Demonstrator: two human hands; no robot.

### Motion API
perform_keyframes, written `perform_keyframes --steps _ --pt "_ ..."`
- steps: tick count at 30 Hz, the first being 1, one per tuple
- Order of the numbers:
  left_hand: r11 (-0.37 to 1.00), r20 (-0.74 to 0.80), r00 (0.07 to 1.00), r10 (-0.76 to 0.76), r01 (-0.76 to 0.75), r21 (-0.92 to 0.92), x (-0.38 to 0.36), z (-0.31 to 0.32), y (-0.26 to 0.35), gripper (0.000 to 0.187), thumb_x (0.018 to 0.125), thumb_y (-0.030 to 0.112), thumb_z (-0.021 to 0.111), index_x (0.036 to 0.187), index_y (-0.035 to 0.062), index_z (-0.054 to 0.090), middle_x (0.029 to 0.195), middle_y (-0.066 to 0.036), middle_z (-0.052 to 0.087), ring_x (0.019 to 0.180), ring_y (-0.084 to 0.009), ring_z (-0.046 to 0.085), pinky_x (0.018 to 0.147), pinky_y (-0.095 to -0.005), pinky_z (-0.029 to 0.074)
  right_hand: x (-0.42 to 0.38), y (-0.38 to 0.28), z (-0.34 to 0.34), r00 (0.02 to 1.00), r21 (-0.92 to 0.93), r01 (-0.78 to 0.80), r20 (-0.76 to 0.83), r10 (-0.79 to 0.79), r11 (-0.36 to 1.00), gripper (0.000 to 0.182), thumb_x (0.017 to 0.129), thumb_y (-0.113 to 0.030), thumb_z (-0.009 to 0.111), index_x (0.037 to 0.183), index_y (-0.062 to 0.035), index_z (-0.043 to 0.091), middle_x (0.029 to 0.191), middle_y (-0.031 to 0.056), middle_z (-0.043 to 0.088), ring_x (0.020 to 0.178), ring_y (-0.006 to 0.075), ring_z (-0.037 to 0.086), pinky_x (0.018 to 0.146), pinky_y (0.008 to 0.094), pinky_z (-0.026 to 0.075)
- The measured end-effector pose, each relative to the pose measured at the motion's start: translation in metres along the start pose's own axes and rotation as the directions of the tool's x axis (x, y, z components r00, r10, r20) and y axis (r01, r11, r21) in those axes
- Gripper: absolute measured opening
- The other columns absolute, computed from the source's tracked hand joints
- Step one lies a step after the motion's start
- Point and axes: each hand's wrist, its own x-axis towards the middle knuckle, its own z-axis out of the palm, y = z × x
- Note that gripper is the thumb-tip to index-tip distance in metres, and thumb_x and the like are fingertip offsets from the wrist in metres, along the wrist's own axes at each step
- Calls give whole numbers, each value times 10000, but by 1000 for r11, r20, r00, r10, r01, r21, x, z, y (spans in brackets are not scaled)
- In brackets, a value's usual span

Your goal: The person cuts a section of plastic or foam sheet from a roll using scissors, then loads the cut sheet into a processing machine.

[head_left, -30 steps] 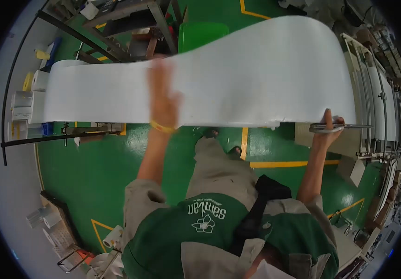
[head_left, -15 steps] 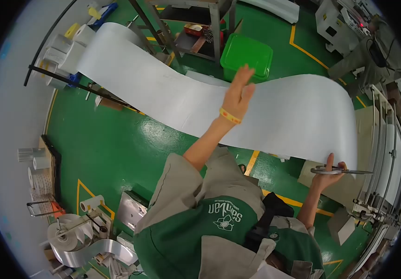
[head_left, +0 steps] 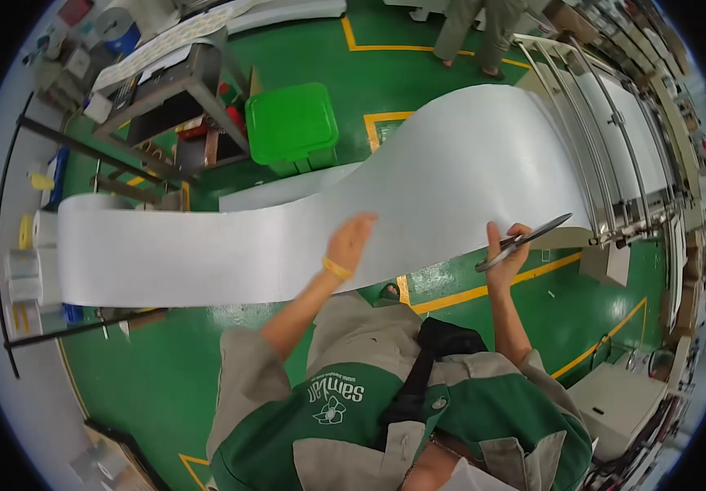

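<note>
A wide band of silvery-white sheet (head_left: 181, 254) spans the view from a roll stand at the left to a machine at the right, sagging in the middle and arching up on the right. My left hand (head_left: 349, 243), with a yellow wristband, is over the middle of the sheet, fingers stretched out and holding nothing. Close to the sheet's near edge, my right hand (head_left: 517, 255) grips a pair of scissors (head_left: 496, 259). Their metal blades point up and to the right, and the thumb sticks up beside them.
A lidded green bin (head_left: 291, 127) stands behind the sheet, beside a metal shelf table (head_left: 193, 102). To the right is a machine with metal rails (head_left: 606, 123). Another person's legs (head_left: 475, 37) show at the far side. A black bar frame (head_left: 83, 147) stands at the left.
The view has turned, so the sheet now lies more level. My left hand has come lower over the sheet. My right hand has moved up and left in view, the scissors now tilted upward.
</note>
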Motion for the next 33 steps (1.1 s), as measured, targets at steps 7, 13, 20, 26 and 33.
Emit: perform_keyframes --steps 7,13,20,26,33 --pt "995 -16 997 79 -77 66 187 -3 8 606 821 459 494 1205 -5 426 1229 -167 454 1149 -273 422 952 -329 316 -45 -33 0 963 -55 253 113 -246 966 321 697 -19 696 787 -85 396 606 12 385 478 96 349 439 220 301" --pt "995 419 907 -52 12 97 282 11 51 638 768 528 529 1149 17 497 1125 -119 532 1059 -193 472 901 -280 346 -53 -65 13 922 33 366 124 -367 930 311 668 0 705 780 -100 432 512 47 449 364 166 417 358 265 324" --pt "983 284 958 37 16 -182 285 28 46 286 720 264 678 647 81 470 597 60 357 541 -50 305 480 -211 254 -59 -42 -16 990 54 -9 -142 17 998 312 680 -33 710 791 -90 424 666 16 423 539 90 392 473 232 339" --pt "945 476 877 -69 210 -251 249 38 9 154 739 135 667 728 80 523 687 46 512 617 -47 450 556 -195 354 17 -18 -83 850 212 -233 -430 305 949 336 724 -73 661 850 -121 353 721 -36 312 612 48 319 514 197 270" --pt "974 486 856 -178 222 -34 242 103 -4 145 723 124 688 775 76 561 719 35 554 659 -57 500 624 -201 408 -22 93 -110 823 266 -552 21 568 790 380 686 -23 690 839 -107 352 740 -38 313 638 55 333 543 205 308"
